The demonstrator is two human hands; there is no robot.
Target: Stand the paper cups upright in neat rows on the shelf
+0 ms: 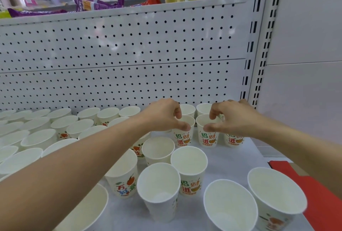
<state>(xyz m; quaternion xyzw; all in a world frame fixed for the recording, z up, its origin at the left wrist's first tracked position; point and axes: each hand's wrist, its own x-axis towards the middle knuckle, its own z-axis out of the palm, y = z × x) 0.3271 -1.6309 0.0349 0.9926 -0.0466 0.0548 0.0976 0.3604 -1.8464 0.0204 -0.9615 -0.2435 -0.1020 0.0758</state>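
left hand: pinches rim of upright printed paper cup | right hand: pinches rim of neighbouring cup | both on shelf

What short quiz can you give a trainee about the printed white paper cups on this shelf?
1. True or false: the left hand pinches the rim of a printed white paper cup.
2. The right hand: A) hangs idle; B) pinches the neighbouring printed white paper cup; C) points upward.
3. Fill in: the white metal back panel behind the cups is full of small round ____.
Key: 1 true; 2 B; 3 holes.
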